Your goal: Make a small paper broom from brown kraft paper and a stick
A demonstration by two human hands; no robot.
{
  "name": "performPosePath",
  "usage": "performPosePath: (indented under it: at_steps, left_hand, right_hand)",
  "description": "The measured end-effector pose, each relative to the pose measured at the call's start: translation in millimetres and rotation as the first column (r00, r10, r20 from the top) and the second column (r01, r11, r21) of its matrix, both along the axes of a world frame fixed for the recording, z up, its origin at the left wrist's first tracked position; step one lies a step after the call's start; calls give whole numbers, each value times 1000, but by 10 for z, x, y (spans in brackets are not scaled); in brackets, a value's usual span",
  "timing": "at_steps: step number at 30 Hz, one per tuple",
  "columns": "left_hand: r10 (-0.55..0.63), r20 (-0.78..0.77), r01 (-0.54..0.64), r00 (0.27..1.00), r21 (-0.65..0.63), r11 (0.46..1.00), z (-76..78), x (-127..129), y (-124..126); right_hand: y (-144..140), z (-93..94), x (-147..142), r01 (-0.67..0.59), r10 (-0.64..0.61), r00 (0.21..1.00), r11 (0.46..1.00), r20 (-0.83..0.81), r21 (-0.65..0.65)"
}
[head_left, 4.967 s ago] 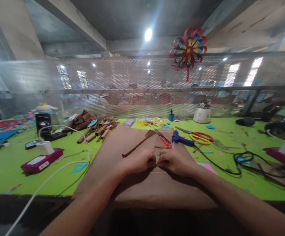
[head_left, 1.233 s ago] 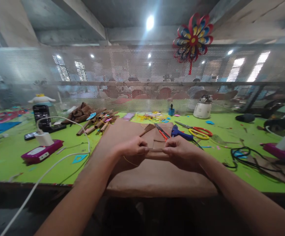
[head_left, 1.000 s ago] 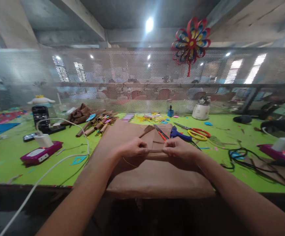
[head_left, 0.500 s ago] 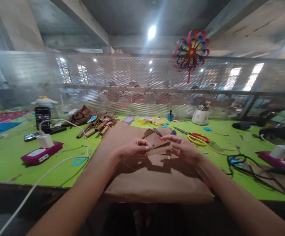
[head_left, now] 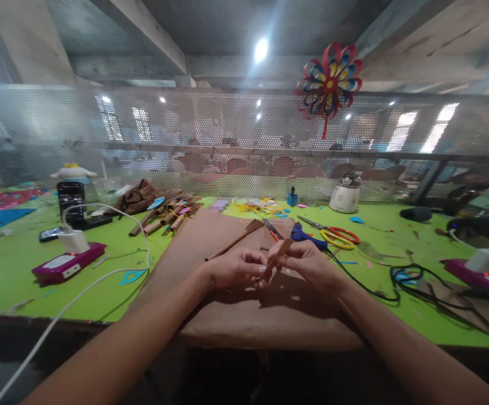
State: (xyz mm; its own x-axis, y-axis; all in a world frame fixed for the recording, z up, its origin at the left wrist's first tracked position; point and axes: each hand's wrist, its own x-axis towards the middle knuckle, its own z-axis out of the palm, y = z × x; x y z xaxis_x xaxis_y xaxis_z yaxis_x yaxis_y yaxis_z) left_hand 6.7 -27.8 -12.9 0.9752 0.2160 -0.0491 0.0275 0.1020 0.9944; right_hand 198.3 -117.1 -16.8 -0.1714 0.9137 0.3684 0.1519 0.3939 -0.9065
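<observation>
My left hand and my right hand meet over a large sheet of brown paper on the green table. Together they pinch a small folded strip of brown paper, which sticks up at a slant between the fingertips. A rolled brown paper stick lies on the sheet just beyond my left hand.
Orange-handled cutters, a blue glue gun with a black cord and yellow-red scissors lie behind my hands. A pile of paper rolls sits at back left. Pink boxes with white chargers stand left and right. A mesh screen closes the far edge.
The flat strip held stretched between both hands has been folded narrower and turned upright. My hands have drawn closer together and nearer to me.
</observation>
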Motion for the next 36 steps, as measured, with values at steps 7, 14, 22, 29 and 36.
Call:
performPosePath:
  at_steps: [7,14,22,29,36]
  left_hand:
    - [177,-41,-166,983,192,967,4,2,63]
    - [291,-23,-209,957,640,739,113,-7,120]
    - [308,-69,-66,949,911,408,44,-50,163]
    - [297,-166,27,940,906,422,74,-78,172]
    - [223,-39,-44,974,934,355,3,-8,118]
  right_hand:
    - [-6,-6,-54,70,-55,978,995,202,-68]
    - [16,-47,-105,26,-173,715,975,677,221]
    - [98,-165,-93,30,-213,665,965,716,260]
    - [102,-176,-80,-10,-200,660,961,724,275]
    - [82,-165,-119,-32,-230,653,943,721,330]
